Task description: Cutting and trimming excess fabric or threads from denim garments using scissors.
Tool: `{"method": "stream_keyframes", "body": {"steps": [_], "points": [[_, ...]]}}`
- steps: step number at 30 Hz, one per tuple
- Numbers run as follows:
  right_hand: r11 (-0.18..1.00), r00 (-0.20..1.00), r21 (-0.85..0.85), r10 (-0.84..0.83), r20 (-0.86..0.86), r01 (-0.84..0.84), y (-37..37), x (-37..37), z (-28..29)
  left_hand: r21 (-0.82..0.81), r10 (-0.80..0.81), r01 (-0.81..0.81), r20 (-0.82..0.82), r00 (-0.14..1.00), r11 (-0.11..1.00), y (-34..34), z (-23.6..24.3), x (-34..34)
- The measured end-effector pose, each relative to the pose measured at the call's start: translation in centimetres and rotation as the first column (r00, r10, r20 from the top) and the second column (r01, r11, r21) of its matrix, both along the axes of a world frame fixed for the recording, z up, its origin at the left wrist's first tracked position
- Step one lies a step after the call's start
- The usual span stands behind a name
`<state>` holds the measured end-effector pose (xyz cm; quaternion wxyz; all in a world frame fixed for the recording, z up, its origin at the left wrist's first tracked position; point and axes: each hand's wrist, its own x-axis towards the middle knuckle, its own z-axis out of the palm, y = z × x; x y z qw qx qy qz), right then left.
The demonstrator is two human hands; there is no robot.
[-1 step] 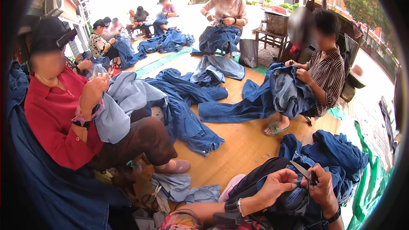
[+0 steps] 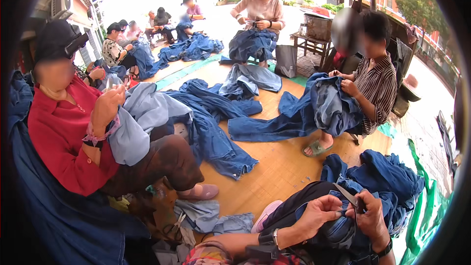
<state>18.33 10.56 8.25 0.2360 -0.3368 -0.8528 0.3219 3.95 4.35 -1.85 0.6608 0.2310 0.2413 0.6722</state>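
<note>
A blue denim garment (image 2: 338, 232) lies bunched over my lap at the lower right. My left hand (image 2: 316, 218) is closed in a pinch at its edge; the exact bit between the fingertips is too small to see. Beside it, my right hand (image 2: 371, 218) grips a pair of scissors (image 2: 347, 195), whose blades point up and to the left above the cloth. The right thumb reaches toward the left fingertips at the denim. A larger heap of dark blue denim (image 2: 387, 176) rests just beyond my right hand.
A person in red (image 2: 73, 132) sits close on the left with light blue denim (image 2: 147, 113). Across from me, a person in stripes (image 2: 375, 88) handles jeans (image 2: 338, 103). More denim (image 2: 211, 132) covers the tan mat (image 2: 279, 167). Light scraps (image 2: 198, 214) lie near my left forearm.
</note>
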Motion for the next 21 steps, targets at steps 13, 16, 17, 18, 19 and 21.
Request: {"method": "stream_keyframes", "body": {"steps": [13, 16, 17, 18, 19, 21], "points": [[0.94, 0.981, 0.313, 0.083, 0.176, -0.136, -0.1, 0.2, 1.6, 0.098, -0.035, 0.05, -0.148, 0.988, 0.994, 0.4, 1.3, 0.0], [0.952, 0.989, 0.288, 0.063, 0.131, -0.099, -0.3, 0.4, 1.5, 0.091, 0.023, 0.013, -0.388, 0.922, 0.996, 0.3, 2.8, -0.2], [0.993, 0.998, 0.121, -0.002, 0.065, -0.006, -0.3, 0.5, 1.4, 0.077, 0.029, -0.01, -0.24, 0.97, 0.997, 0.2, 2.5, 0.2], [0.993, 0.998, 0.121, -0.001, 0.065, -0.007, -0.3, 0.6, 1.4, 0.058, 0.037, -0.032, -0.086, 0.996, 0.998, 0.1, 2.3, 0.5], [1.0, 0.999, -0.016, -0.016, 0.044, 0.016, -0.3, 0.9, 1.3, 0.04, 0.032, -0.028, -0.095, 0.995, 0.999, -0.1, 2.2, 0.7], [0.987, 0.999, -0.156, -0.033, 0.025, 0.036, -0.4, 1.2, 1.4, 0.028, 0.041, -0.039, -0.1, 0.994, 0.999, -0.3, 2.1, 1.1]]}}
